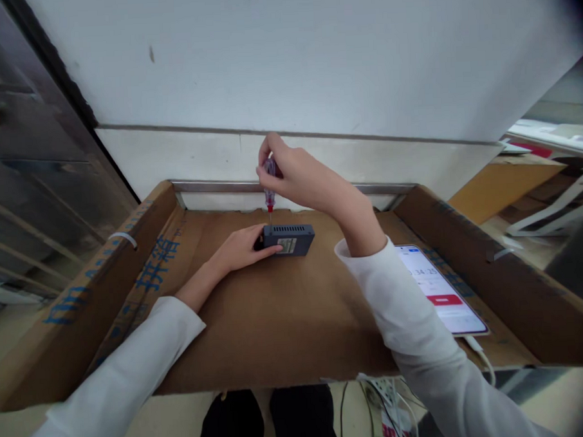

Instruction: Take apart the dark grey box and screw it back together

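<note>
A small dark grey box [289, 238] with a label on its front lies on a flattened cardboard sheet [276, 316]. My left hand [242, 247] rests against the box's left end, thumb and fingers closed on it. My right hand [296, 173] is closed round the handle of a small screwdriver [269, 188] with a clear and red handle. The screwdriver stands upright, its tip down on the top of the box near the left end. Both arms wear white sleeves.
The cardboard's sides [105, 278] fold up on the left and right. A phone [442, 288] with a lit screen and a white cable lies at the right. A white wall [314, 69] stands behind. Cables [387, 407] lie on the floor below.
</note>
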The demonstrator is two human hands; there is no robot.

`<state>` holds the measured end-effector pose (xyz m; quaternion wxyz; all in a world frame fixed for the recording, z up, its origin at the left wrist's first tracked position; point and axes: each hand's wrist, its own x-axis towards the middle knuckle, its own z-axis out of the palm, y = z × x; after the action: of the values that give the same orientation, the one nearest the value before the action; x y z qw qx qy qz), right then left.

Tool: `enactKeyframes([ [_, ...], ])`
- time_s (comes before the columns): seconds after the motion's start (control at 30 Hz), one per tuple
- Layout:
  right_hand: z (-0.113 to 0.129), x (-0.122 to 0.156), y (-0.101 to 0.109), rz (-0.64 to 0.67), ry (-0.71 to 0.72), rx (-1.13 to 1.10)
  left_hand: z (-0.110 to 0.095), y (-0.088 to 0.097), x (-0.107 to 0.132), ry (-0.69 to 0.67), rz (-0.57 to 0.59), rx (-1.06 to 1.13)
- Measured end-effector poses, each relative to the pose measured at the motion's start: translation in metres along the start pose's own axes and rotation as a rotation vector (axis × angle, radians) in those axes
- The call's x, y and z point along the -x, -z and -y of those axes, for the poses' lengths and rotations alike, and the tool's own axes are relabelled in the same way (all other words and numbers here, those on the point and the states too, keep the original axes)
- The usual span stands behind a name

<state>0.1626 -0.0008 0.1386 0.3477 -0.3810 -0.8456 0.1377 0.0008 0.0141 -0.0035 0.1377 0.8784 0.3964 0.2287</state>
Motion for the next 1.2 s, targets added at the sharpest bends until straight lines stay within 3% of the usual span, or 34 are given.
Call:
enactKeyframes([
  [0.4,-0.011,-0.005,0.018,0.134,0.14,-0.228,0.0,-0.001,0.0,0.015,0.004,0.026],
  [0.67,-0.017,-0.011,-0.006,0.323,0.015,-0.829,-0.002,0.001,0.0,0.003,-0.007,0.03],
  [0.87,-0.015,-0.019,-0.03,0.123,-0.146,-1.148,-0.002,-0.001,-0.001,0.003,-0.009,0.018],
  [1.0,-0.01,-0.021,-0.038,0.096,-0.178,-1.14,-0.001,-0.001,-0.001,0.009,-0.013,0.03],
  [1.2,-0.02,-0.026,-0.052,-0.065,-0.241,-1.083,-0.002,0.0,-0.001,-0.003,0.003,0.026],
])
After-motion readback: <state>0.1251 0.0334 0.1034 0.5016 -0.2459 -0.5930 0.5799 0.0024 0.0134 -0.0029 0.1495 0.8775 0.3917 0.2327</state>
